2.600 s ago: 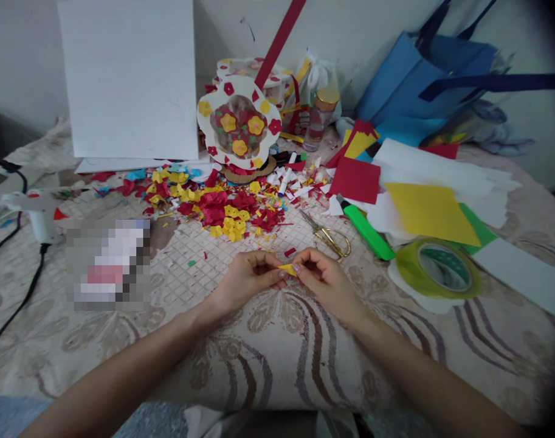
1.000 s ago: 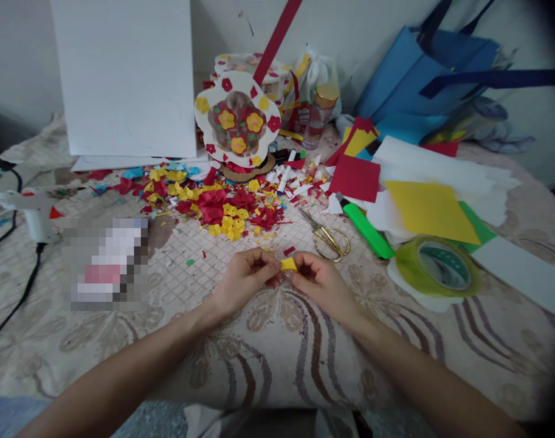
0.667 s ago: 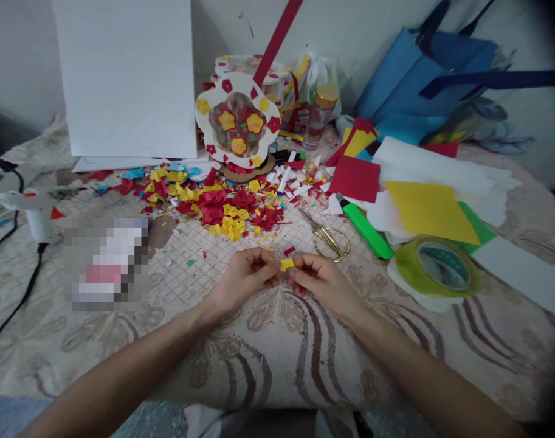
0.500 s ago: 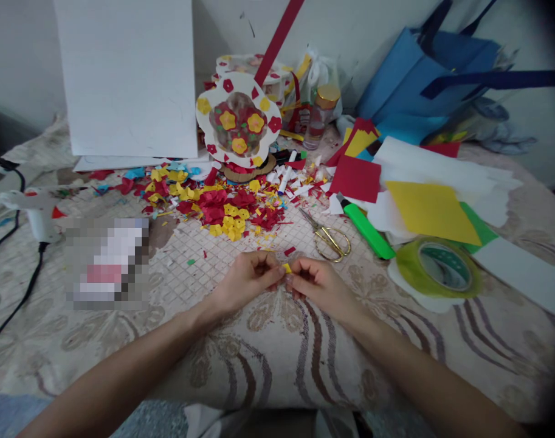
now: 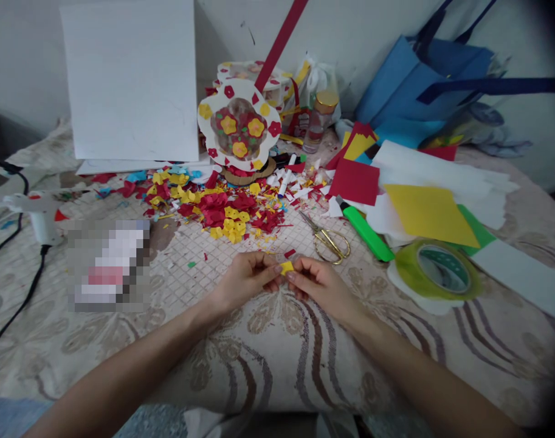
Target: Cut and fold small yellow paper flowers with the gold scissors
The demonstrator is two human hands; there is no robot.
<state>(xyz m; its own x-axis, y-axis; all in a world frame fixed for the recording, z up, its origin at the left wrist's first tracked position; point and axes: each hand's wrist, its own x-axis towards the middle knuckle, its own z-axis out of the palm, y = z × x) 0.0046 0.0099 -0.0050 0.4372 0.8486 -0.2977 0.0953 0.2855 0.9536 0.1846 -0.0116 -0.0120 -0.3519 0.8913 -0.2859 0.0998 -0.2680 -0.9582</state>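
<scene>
The fingers (image 5: 270,275) of the left hand (image 5: 245,281) are nearly closed, pinching one side of a small yellow paper piece (image 5: 287,267) between thumb and fingertips. The right hand (image 5: 325,287) is closed to a like pinch on the paper's other side, its remaining fingers curled. The piece sits between the two hands, above the patterned tablecloth (image 5: 277,365) that covers the tabletop; its folds are too small to make out.

Just beyond the fingertips lies a small dark red scrap (image 5: 289,253). Past the right hand are gold-handled scissors (image 5: 330,242), and to their right a green utility knife (image 5: 367,232) and a roll of clear tape (image 5: 434,271). A yellow paper sheet (image 5: 430,212) lies behind the tape, with a red paper square (image 5: 355,181) farther left.

Farther out, beyond the left hand, is a heap of red and yellow paper flowers (image 5: 217,210), in front of an upright flower-shaped lantern (image 5: 239,125). A white glue gun (image 5: 42,219) lies toward the far left. At the back right, a blue bag (image 5: 414,85) leans by the wall.
</scene>
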